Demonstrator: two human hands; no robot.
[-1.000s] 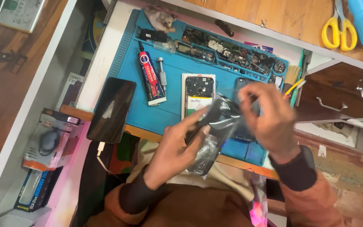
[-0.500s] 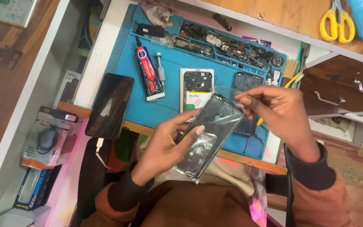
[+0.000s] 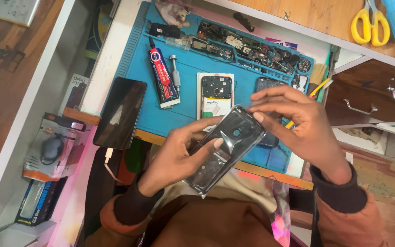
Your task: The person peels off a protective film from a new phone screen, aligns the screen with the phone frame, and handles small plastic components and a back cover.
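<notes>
My left hand [image 3: 177,155] grips a dark phone back cover in a clear plastic sleeve [image 3: 227,148], held tilted above the front edge of the blue work mat [image 3: 188,87]. My right hand [image 3: 300,130] pinches the sleeve's upper right corner with fingertips. Just behind the cover, an opened phone [image 3: 216,93] lies on the mat with its insides showing. A second dark phone part [image 3: 268,84] sits partly hidden behind my right hand.
A glue tube [image 3: 162,77] and a small metal tool [image 3: 175,75] lie on the mat's left. Trays of small parts [image 3: 248,45] line its far edge. A black phone [image 3: 120,112] rests at the left edge. Yellow scissors [image 3: 370,23] lie at the back right. Drawers [image 3: 371,98] stand at the right.
Both hands have lifted the sleeved cover slightly up and right, over the mat's front edge. My right hand now pinches its top corner.
</notes>
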